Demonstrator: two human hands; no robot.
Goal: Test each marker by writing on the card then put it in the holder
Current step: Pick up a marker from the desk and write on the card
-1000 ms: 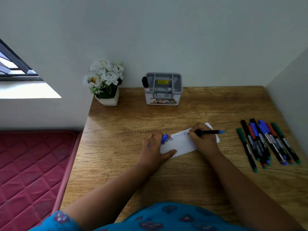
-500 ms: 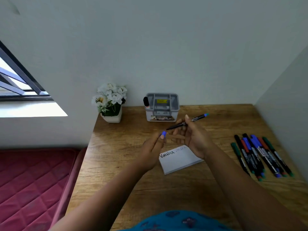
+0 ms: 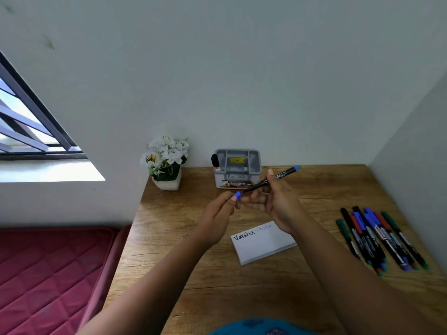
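Both hands are raised above the desk (image 3: 193, 281), forearms reaching in from the near edge and meeting in front of the holder (image 3: 237, 168). The left hand (image 3: 215, 215) curls its fingers and pinches a blue cap (image 3: 237, 195) between thumb and fingertip. The right hand (image 3: 278, 204) pinches a black marker (image 3: 273, 178) near its middle, thumb on top, the other fingers loosely spread below. The marker tilts, its tip down-left, just beside the cap, its blue end up-right. The card (image 3: 263, 243) lies flat on the desk below the hands, with writing along its far edge. More markers (image 3: 377, 238) lie together well to the right. One dark marker (image 3: 215, 161) stands upright at the holder's left side.
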